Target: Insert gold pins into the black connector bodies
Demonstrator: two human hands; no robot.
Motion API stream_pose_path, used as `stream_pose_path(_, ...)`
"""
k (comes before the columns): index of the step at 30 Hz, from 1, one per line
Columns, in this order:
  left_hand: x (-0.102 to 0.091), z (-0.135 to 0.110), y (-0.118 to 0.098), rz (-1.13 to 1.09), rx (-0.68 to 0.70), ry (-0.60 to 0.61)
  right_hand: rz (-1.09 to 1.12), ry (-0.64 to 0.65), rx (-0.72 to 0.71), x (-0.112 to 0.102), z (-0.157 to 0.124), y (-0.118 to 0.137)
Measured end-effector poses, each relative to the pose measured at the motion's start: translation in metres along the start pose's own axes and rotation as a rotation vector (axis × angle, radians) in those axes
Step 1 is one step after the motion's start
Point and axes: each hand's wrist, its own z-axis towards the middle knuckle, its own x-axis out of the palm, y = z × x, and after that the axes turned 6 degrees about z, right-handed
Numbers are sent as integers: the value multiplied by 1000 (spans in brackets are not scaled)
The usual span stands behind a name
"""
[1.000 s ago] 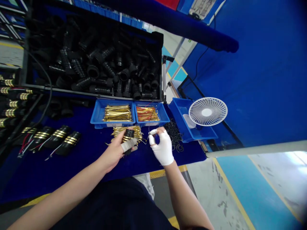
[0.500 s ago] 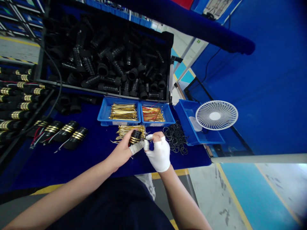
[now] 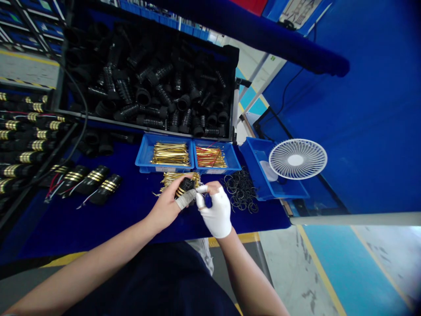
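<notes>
My left hand (image 3: 169, 202), with wrapping on its thumb, is closed round a black cylindrical part with brass bands (image 3: 184, 187). My right hand (image 3: 217, 213), in a white glove with bare fingertips, pinches at the right end of that part; whatever lies between thumb and forefinger is too small to make out. Just behind the hands lies a pile of brass strips (image 3: 174, 179). To the right of my right hand is a heap of thin black rings (image 3: 241, 191). Several similar banded parts (image 3: 95, 175) with wire ends rest on the blue cloth at left.
Two blue trays (image 3: 141, 153) of brass strips, some with red wire, stand behind the hands. Further back is a large black crate (image 3: 235, 66) of ribbed black parts. A white round fan (image 3: 297, 159) stands over a blue bin (image 3: 289, 191) at right. More banded parts (image 3: 29, 157) fill a rack at left.
My left thumb and the banded part have turned slightly, and my right hand has shifted a little left. The grip of both hands looks the same.
</notes>
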Motion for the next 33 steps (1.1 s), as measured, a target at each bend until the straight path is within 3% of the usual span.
stream_pose_path(4, -2, -2, -6, -186, -125, 95, 106, -202, 65, -8, 5, 2)
stream_pose_path(7, -1, -5, -8, -176, -165, 104, 129, -137, -19, -11, 2, 2)
stream_pose_path(12, 0, -6, -7, -188, -118, 141, 135, 13, -124, -9, -8, 0)
stream_pose_path(18, -5, -5, -7, -122, -69, 165, 134, 37, -166, -10, -11, -8)
stream_pose_path(24, -7, -2, -8, 41, 8, 105, 140, 22, -121, -8, -12, -5)
stream_pose_path(33, -4, -6, -10, -17, -27, 103, 106, 70, -193, -11, -12, -4)
